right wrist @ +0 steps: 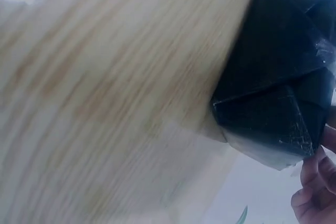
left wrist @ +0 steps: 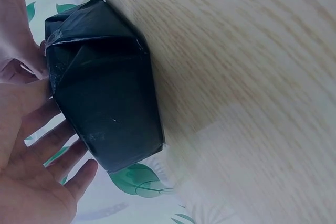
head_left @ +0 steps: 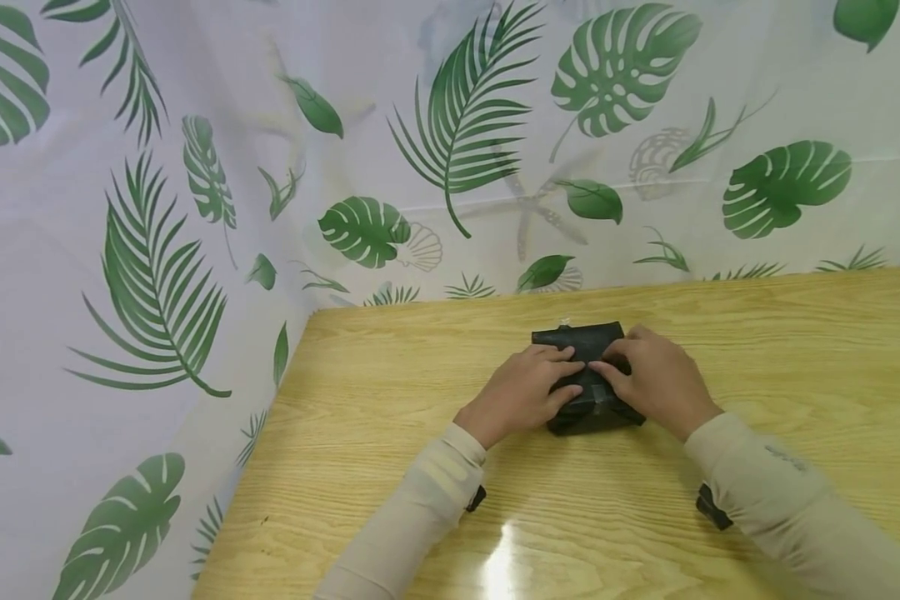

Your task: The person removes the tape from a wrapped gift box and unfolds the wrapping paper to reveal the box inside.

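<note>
A black wrapped package [head_left: 588,340] sits on the wooden table, its folded end [left wrist: 105,82] facing me with creased flaps. Strips of clear tape [head_left: 598,393] shine on its near edge. My left hand [head_left: 521,387] rests on its top from the left, the fingers spread and fairly straight. From the right, my right hand [head_left: 660,375] has curled fingers, with thumb and forefinger pinching at the top of the wrapping. In the right wrist view, the package [right wrist: 278,61] hides most of the right hand [right wrist: 317,182]; what lies under the fingertips cannot be seen.
The wood-grain table [head_left: 390,375] reaches back to a white leaf-printed curtain [head_left: 450,167], which also hangs along the left side. A small clear piece [head_left: 565,322] shows at the package's far edge. Dark wrist straps sit under both sleeves.
</note>
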{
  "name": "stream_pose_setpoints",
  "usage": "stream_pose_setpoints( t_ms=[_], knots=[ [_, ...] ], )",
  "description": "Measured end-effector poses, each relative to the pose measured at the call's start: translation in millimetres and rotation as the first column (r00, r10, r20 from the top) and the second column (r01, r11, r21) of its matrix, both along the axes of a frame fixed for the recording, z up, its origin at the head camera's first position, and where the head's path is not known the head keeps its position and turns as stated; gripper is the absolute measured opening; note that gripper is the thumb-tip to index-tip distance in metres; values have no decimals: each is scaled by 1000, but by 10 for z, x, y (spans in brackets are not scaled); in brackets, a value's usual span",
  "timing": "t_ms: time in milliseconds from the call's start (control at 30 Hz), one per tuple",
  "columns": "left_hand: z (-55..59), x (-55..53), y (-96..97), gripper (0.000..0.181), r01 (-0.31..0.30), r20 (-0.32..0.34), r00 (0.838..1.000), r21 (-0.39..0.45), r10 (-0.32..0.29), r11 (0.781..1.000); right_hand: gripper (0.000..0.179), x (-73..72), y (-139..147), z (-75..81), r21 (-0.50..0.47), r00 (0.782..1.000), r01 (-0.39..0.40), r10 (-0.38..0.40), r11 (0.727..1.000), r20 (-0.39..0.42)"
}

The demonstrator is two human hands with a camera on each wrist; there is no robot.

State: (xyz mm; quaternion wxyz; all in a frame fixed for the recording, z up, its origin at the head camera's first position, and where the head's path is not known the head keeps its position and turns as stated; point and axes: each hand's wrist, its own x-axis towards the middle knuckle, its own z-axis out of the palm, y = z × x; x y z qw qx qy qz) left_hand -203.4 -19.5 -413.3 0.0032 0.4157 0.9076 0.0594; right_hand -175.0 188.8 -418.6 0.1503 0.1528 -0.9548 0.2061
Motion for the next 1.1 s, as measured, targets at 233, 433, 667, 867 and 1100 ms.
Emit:
stream_pose_setpoints(
  t_ms=[233,433,667,867,1100],
  knots=[
    [26,18,1,45,1,-14,1000,-12,-1,1000,12,-11,-51,-59,94,989,-33,46,995,-138],
    [34,29,5,44,3,-23,1000,-14,-4,1000,10,-10,-49,-81,124,977,-22,48,992,-209],
    [18,22,9,44,-1,-27,1000,-12,1,1000,12,1,-29,-69,100,977,24,-2,995,-215],
    [16,23,12,43,10,-43,999,-7,-10,1000,13,-5,-20,-80,74,974,63,-45,995,-221],
    [15,22,10,43,4,-35,999,-8,-5,1000,15,-3,2,-83,51,969,104,-90,993,-229]
  ],
)
